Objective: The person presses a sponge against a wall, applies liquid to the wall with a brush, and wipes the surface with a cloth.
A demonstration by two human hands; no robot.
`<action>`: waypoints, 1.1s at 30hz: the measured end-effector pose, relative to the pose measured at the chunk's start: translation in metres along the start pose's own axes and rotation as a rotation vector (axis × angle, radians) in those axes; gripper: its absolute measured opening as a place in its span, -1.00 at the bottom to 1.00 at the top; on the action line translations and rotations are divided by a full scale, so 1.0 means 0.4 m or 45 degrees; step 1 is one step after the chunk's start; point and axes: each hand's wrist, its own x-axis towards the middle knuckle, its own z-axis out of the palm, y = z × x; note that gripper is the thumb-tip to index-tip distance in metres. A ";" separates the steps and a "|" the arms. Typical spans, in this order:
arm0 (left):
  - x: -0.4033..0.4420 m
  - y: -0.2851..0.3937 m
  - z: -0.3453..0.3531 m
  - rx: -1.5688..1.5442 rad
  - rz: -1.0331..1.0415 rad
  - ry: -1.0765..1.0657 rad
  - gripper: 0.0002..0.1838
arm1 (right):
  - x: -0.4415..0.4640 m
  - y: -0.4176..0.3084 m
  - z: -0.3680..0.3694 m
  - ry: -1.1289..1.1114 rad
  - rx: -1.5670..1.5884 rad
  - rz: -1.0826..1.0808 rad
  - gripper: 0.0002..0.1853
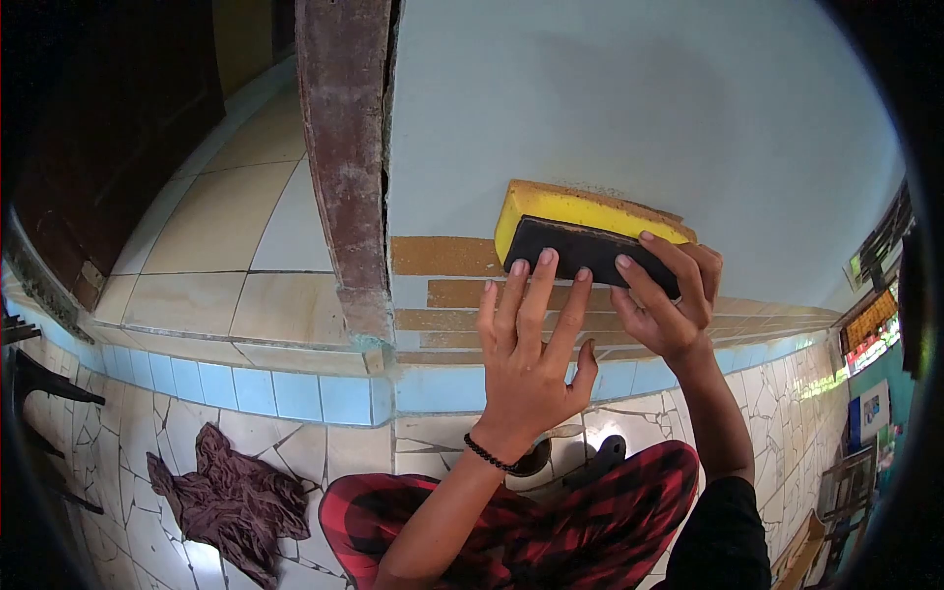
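Note:
A thick yellow sponge block (560, 206) with a flat black backing (580, 248) is held against the pale blue wall, its wall-side edge stained brown. My right hand (674, 300) grips the block's right end, thumb and fingers around the backing. My left hand (533, 344), wearing a beaded bracelet, has its fingers spread, with fingertips touching the lower edge of the backing. Behind and below the hands, rows of brown brick-like stripes (447, 257) run along the wall, separated by pale lines. The sponge's face against the wall is hidden.
A worn brown door post (346, 147) stands left of the wall, beside a tiled step (187, 300). A crumpled dark cloth (231, 501) lies on the broken-tile floor (359, 447). A dark round container (532, 457) sits between the legs. A black chair (49, 383) is at far left.

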 end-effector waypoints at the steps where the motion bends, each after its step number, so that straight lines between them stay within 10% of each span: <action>1: -0.001 0.000 0.000 -0.016 -0.011 -0.003 -0.22 | 0.000 0.001 0.001 0.001 0.004 0.000 -0.42; 33: 0.011 0.023 -0.015 0.048 -0.031 -0.191 -0.12 | -0.029 0.047 0.059 0.175 0.063 -0.029 -0.48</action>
